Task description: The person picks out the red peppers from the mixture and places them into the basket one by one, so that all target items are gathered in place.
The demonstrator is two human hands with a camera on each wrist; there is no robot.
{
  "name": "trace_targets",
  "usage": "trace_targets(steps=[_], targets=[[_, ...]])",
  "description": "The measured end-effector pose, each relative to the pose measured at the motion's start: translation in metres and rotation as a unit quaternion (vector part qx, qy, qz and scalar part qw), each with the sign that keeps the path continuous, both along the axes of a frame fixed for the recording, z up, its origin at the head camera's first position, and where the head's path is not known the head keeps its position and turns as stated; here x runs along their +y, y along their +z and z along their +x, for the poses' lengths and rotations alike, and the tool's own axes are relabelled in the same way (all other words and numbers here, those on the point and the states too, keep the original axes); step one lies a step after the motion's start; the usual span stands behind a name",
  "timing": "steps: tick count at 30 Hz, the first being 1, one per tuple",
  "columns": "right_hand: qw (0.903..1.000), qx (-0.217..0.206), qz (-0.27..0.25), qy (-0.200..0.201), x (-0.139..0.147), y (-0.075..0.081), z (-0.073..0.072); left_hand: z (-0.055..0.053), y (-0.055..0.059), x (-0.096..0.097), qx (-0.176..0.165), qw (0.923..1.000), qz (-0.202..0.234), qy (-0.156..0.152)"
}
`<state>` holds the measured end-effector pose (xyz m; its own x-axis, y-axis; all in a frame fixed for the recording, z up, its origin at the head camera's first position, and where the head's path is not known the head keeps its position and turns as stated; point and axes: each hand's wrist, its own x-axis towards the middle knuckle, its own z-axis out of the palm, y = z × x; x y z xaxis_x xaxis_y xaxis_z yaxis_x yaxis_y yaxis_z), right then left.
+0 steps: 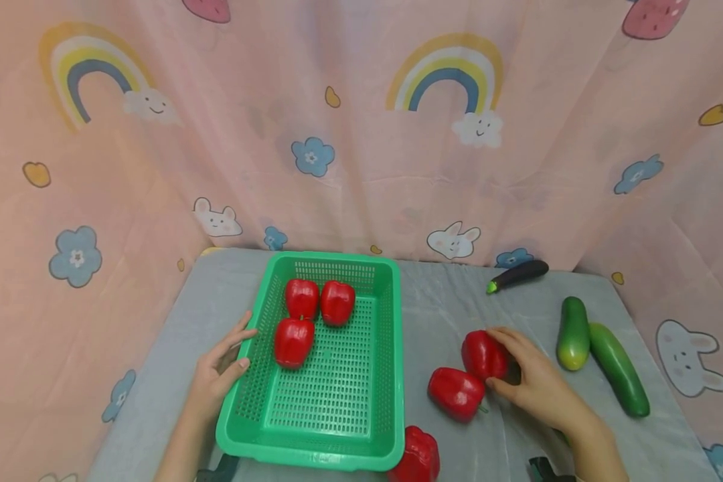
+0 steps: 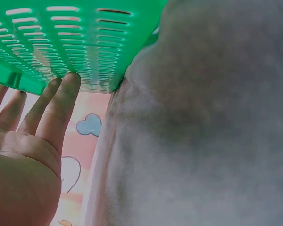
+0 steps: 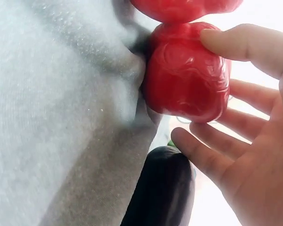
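Note:
My right hand (image 1: 536, 378) grips a red bell pepper (image 1: 482, 353) on the grey cloth, thumb on one side and fingers on the other. In the right wrist view the thumb presses that pepper's side. Touching it is a second red bell pepper (image 1: 454, 393), lying on its side. At the left, my left hand (image 1: 217, 368) touches the side of a green plastic basket (image 1: 313, 458); its extended fingertips (image 2: 73, 80) meet the slotted wall in the left wrist view. Three red peppers, one of them nearest the left rim (image 1: 294, 345), sit inside the basket.
Another red pepper (image 1: 418, 456) lies by the basket's near right corner, partly hidden. An eggplant (image 1: 521, 274) lies at the back right. Two green cucumber-like vegetables, one shorter (image 1: 572, 335) and one longer (image 1: 619, 368), lie right of the right hand. Printed curtains enclose the table.

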<state>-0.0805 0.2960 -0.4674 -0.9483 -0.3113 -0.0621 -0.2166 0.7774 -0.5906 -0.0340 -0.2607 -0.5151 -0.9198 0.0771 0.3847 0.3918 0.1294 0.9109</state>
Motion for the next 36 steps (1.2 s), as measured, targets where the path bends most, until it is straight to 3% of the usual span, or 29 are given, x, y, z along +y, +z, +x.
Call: trace_targets(steps=[8, 15, 36], targets=[[0.9998, 0.019, -0.008, -0.003, 0.001, -0.005, -0.001, 0.000, -0.001, -0.001, -0.020, 0.9998, -0.002, 0.001], [0.9989, 0.047, -0.008, -0.001, 0.000, -0.008, -0.002, 0.000, 0.000, 0.000, -0.008, 0.9999, 0.004, 0.003], [0.9944, 0.103, -0.026, -0.005, -0.015, 0.013, -0.006, 0.000, -0.003, -0.003, -0.017, 0.9999, 0.000, -0.003]])
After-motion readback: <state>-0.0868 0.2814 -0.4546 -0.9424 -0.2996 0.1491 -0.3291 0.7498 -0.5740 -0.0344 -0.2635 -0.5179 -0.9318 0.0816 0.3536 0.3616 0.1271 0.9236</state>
